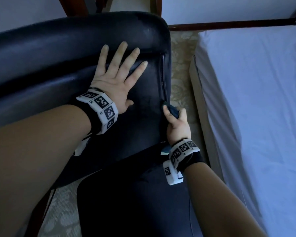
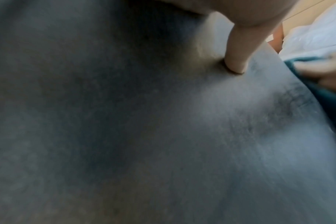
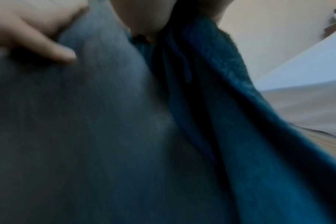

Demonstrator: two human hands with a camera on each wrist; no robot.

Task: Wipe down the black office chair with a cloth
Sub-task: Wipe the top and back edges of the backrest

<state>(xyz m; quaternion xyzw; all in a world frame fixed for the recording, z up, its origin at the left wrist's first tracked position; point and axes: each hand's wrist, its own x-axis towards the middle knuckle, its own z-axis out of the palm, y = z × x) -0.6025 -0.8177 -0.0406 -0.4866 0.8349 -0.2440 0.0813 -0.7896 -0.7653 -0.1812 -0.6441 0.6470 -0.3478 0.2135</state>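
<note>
**Cloth at the backrest's right edge**

The black padded leather office chair (image 1: 61, 53) is standing beside a bed with a pale blue sheet (image 1: 256, 93), on a patterned beige carpet (image 1: 179, 65). The left hand (image 1: 116, 77) is lying flat on the backrest with all 5 fingers spread wide, holding nothing; in the left wrist view its thumb (image 2: 238, 60) is pressing into the leather. The right hand (image 1: 177, 124) is curling around a dark teal terry cloth (image 1: 171, 111), pressing it against the backrest's right edge, near the piped seam. Both wrists are wearing white marker bands (image 1: 101, 108).
</note>
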